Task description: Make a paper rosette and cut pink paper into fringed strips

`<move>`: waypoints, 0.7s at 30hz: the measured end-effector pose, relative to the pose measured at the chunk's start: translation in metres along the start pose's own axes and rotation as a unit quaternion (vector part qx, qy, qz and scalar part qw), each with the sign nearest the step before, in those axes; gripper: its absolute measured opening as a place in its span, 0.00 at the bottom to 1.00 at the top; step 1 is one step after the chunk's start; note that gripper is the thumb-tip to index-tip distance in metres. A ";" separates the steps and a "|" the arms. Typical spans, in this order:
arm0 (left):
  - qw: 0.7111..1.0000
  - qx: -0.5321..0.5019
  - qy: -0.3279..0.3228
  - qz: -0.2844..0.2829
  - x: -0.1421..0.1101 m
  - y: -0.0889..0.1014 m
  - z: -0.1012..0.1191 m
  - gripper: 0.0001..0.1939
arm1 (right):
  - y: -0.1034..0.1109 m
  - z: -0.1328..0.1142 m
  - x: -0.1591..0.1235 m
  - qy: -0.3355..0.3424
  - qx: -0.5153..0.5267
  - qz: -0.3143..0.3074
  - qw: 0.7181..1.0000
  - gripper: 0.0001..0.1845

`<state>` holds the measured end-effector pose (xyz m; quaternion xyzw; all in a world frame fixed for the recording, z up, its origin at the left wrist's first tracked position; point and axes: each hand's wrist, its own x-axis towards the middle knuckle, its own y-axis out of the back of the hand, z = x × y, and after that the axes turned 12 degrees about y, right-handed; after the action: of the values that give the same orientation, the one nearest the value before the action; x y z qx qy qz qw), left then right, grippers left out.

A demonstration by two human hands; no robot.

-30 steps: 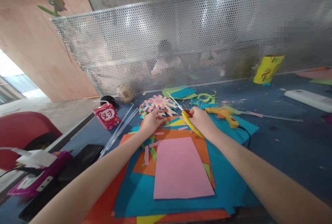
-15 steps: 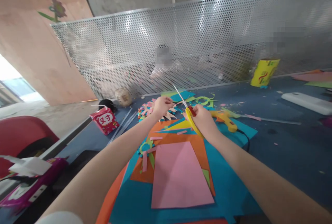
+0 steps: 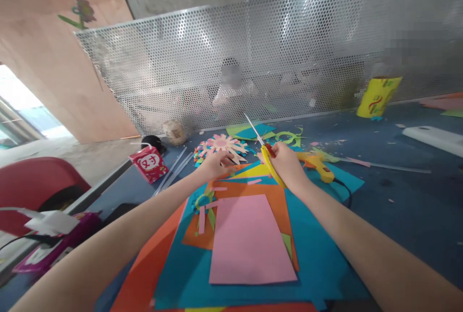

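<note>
In my right hand point(image 3: 289, 165) is a pair of scissors point(image 3: 270, 165) with yellow and red handles, its blades pointing up and away to the left. My left hand point(image 3: 216, 163) hovers over the orange paper, just in front of a paper flower point(image 3: 221, 144) with pink and cream petals. Its fingers are loosely bent and apart, a little blurred, and nothing shows between them. Below both hands, a pink sheet point(image 3: 252, 242) lies on orange paper point(image 3: 278, 215) and a large blue sheet point(image 3: 318, 244). A small blue-green paper ring point(image 3: 203, 201) rests beside the pink sheet.
A yellow glue gun point(image 3: 320, 167) with a black cord lies right of my right hand. Clear glue sticks point(image 3: 175, 172) and a red drink carton point(image 3: 149, 163) stand left. A perforated metal screen point(image 3: 173, 71) closes the back; a yellow roll point(image 3: 379, 97) stands before it. A purple power strip point(image 3: 31, 264) sits left.
My left hand has moved back toward me from the paper flower and its pinch has loosened, leaving the flower more exposed. The scissors stay in my right hand. The view has shifted slightly.
</note>
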<state>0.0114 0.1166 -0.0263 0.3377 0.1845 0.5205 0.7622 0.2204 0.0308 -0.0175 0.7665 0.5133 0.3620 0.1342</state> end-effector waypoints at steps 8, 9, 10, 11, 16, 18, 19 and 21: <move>0.998 -0.048 0.037 -0.001 -0.023 -0.005 -0.010 0.27 | 0.001 -0.002 -0.004 0.006 0.008 -0.004 1.000 0.13; 0.998 -0.051 0.043 0.000 -0.022 -0.007 -0.009 0.26 | 0.002 -0.001 -0.003 0.005 0.007 -0.001 1.000 0.13; 0.997 -0.054 0.050 0.000 -0.021 -0.008 -0.009 0.25 | 0.002 0.000 -0.002 0.005 0.006 0.001 1.000 0.13; 0.997 -0.055 0.058 0.000 -0.020 -0.010 -0.008 0.24 | 0.002 0.000 -0.002 0.004 0.005 0.003 1.000 0.13; 0.993 -0.039 0.107 -0.015 -0.018 -0.011 -0.006 0.22 | 0.000 0.002 -0.001 0.005 0.005 -0.003 1.000 0.14; 0.992 -0.025 0.125 -0.025 -0.018 -0.011 -0.004 0.18 | -0.002 0.002 -0.001 0.005 0.007 -0.008 1.000 0.15; 0.991 -0.018 0.132 -0.028 -0.018 -0.011 -0.003 0.17 | -0.003 0.002 -0.001 0.005 0.008 -0.010 1.000 0.15; 0.990 -0.006 0.139 -0.031 -0.018 -0.010 0.001 0.17 | -0.003 0.003 -0.002 0.008 0.010 -0.012 1.000 0.15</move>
<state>0.0120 0.0978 -0.0341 0.2520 0.2958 0.5397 0.7468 0.2196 0.0313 -0.0219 0.7589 0.5271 0.3608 0.1267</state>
